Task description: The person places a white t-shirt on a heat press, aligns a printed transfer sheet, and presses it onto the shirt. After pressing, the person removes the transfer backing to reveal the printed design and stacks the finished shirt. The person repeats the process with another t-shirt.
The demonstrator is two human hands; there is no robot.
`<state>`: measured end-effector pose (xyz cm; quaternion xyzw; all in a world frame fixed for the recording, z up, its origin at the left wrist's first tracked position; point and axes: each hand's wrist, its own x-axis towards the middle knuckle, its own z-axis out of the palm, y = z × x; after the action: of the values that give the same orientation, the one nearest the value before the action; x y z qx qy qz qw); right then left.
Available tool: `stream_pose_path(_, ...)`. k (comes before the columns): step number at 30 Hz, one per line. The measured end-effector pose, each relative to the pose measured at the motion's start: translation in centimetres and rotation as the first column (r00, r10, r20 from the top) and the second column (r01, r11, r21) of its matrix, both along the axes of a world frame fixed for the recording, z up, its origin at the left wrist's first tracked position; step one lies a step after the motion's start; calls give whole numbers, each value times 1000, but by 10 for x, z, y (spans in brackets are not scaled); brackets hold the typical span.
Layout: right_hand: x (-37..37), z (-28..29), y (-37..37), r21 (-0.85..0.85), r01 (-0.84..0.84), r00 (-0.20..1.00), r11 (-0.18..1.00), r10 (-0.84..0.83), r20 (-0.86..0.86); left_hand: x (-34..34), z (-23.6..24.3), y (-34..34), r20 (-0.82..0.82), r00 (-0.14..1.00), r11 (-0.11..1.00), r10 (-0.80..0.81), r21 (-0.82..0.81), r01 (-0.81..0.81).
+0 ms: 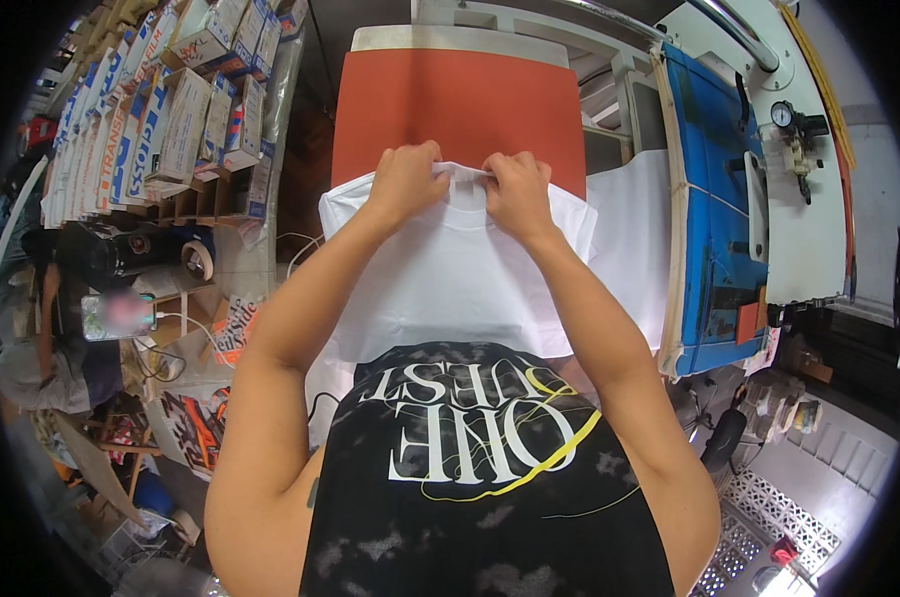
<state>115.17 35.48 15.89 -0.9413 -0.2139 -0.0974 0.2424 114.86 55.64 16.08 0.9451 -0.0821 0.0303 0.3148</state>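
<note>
A white T-shirt [450, 269] lies spread over a board with an orange-red top [456, 104]. My left hand [412, 179] is closed on the shirt at the left of its collar, fingertips at the top edge. My right hand [517, 189] pinches the same collar on its right side. The neck opening shows between the two hands, near the lower part of the orange surface.
Boxes [191, 124] crowd shelving on the left, above a phone [106, 316] with a cable. At the right are more white fabric [629, 249], a blue padded machine part [713, 209], and a white panel [788, 249] with a pressure gauge [781, 116].
</note>
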Motion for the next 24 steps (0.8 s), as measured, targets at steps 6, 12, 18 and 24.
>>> stream_pose_path(6,-28,-11,6,-24,-58,982,998,61,177,-8,-16,1,238,968,995,-73,83,54)
stream_pose_path(12,-47,-2,-2,-74,-44,995,996,37,-94,-37,7,7,3,973,921,-231,322,218)
stream_pose_path(18,-51,12,-2,-151,-82,989,985,62,-133,-46,22,5,-138,970,930,-198,285,231)
stream_pose_path(24,-56,-8,21,-14,-277,959,961,278,50,-42,0,8,-143,973,959,-180,195,206)
